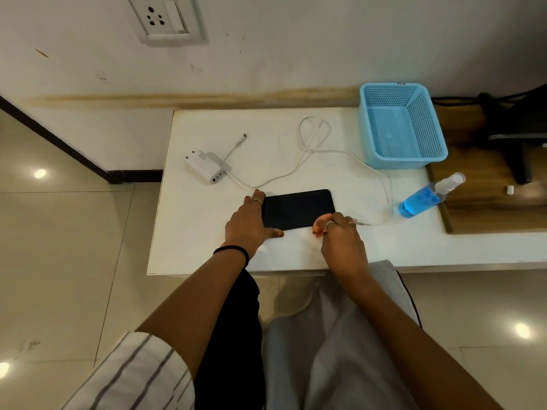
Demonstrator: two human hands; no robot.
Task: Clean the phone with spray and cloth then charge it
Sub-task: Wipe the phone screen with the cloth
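A black phone (297,209) lies flat, screen dark, near the front of the white table (207,232). My left hand (248,223) grips its left end, thumb on the near edge and fingers on the far edge. Pinched at the phone's near right corner, my right hand (340,235) holds the end of the white charging cable (305,149). The cable loops back across the table to the white charger (207,167), which lies unplugged. A spray bottle (423,199) of blue liquid stands to the right. I see no cloth for certain.
A blue mesh basket (402,125) sits at the table's back right. A wall socket (165,16) is high on the wall at the left. One free cable plug (244,135) lies behind the charger. A wooden surface (479,202) adjoins the table on the right.
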